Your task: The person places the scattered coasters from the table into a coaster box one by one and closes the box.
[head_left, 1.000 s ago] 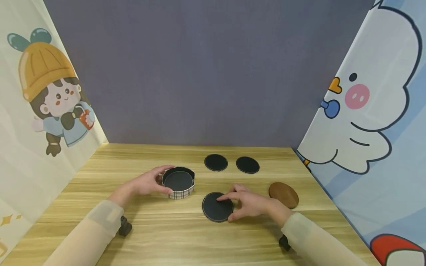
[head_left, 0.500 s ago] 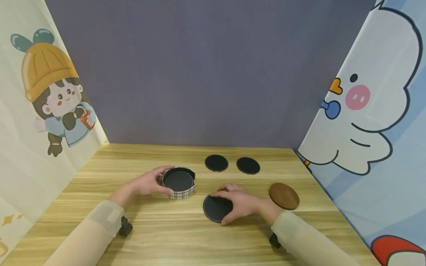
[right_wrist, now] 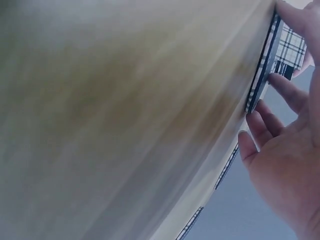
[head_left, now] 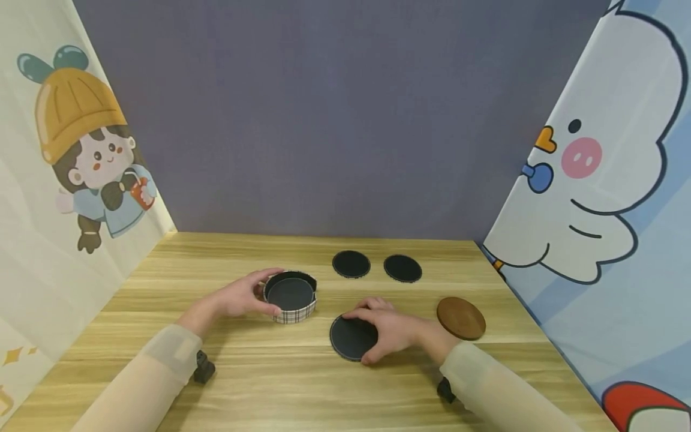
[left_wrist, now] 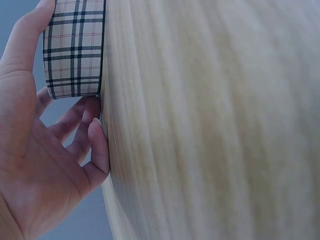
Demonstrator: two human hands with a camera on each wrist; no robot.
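A round coaster holder [head_left: 294, 315] with a plaid outer wall and a black inside stands on the table, left of centre; its rim has a gap on the right. My left hand [head_left: 243, 297] holds it from the left, thumb on the near side and fingers behind. Its plaid wall [left_wrist: 75, 50] also shows in the left wrist view. Flat on the table lies a black round coaster [head_left: 349, 342], partly covered by my right hand [head_left: 394, 330]. Thumb and fingers span its near and far edges. In the right wrist view, the coaster's plaid edge [right_wrist: 262, 65] shows between them.
Two more black coasters [head_left: 351, 264] lie farther back on the wooden table [head_left: 259, 384]. A brown round disc [head_left: 461, 318] lies right of my right hand. A grey panel [head_left: 324, 120] rises behind the table, with printed cartoon panels at both sides.
My right hand has shifted slightly left over the coaster, its index finger moving from the top face to the far edge. The left hand and holder stay put.
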